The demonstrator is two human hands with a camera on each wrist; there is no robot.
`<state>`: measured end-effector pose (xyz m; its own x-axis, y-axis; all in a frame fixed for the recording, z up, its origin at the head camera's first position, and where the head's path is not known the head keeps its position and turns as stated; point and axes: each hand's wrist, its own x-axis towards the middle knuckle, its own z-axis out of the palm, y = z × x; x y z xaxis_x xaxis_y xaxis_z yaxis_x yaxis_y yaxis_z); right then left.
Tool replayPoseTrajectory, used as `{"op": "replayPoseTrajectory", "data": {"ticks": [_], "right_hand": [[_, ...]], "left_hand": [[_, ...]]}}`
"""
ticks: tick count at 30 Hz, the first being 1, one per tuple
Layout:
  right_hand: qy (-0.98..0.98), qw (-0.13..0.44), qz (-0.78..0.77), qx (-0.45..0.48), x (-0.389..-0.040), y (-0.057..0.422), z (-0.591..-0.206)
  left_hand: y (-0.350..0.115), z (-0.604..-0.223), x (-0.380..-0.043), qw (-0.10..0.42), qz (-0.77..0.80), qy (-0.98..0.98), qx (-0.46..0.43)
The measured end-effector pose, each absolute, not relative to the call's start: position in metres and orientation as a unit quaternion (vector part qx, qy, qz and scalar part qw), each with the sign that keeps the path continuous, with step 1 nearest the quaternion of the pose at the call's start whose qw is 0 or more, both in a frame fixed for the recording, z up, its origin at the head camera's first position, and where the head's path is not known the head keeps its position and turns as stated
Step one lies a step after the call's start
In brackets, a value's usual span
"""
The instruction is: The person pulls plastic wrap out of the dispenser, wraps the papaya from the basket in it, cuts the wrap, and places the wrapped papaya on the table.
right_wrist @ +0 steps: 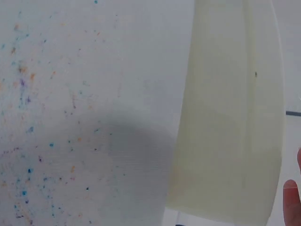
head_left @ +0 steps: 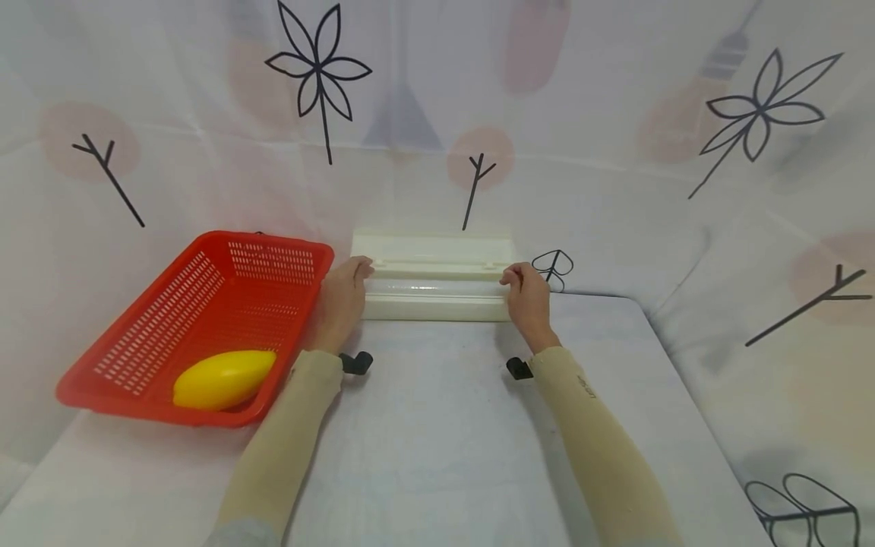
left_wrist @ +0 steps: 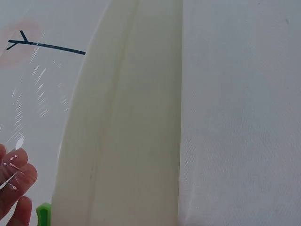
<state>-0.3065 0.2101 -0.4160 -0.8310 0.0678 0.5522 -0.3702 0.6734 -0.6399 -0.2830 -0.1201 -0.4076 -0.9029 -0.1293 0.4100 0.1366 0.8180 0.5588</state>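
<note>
- At the centre of the head frame, the cream cling film dispenser (head_left: 434, 309) lay lengthwise on the white-covered table (head_left: 424, 441), its lid (head_left: 431, 248) raised behind it.
- Left hand (head_left: 342, 300): set at the dispenser's left end, just beside the basket; its fingers were curled nearly closed and appeared to pinch the clear cling film (left_wrist: 42, 89), which glinted at the fingertips in the left wrist view.
- Right hand (head_left: 531, 304): set at the opposite end, fingers bent; whether they gripped the film could not be told.
- Done, by judgement: the dispenser stood open, and film was drawn out above it.
- Left, by judgement: no separated sheet was visible, so cutting appeared outstanding, as did closing the lid.
- At left of the head frame, the red plastic basket (head_left: 71, 391) held a yellow mango-like fruit (head_left: 224, 378) in its near corner; no wrap was visible on it.
</note>
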Motion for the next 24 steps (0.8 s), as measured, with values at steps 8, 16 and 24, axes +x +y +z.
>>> {"op": "replayPoseTrajectory", "data": {"ticks": [8,16,24], "right_hand": [[-0.848,0.314,0.413,0.105,-0.303,0.210,-0.408],[-0.827,0.347,0.426,0.117,-0.295,0.210,-0.398],[-0.803,0.383,0.434,0.139,-0.285,0.207,-0.387]], "left_hand": [[-0.120,-0.399,-0.278,0.234,-0.341,-0.910,-0.011],[-0.116,-0.389,-0.275,0.267,-0.389,-0.881,-0.029],[-0.114,-0.383,-0.272,0.326,-0.415,-0.848,-0.048]]}}
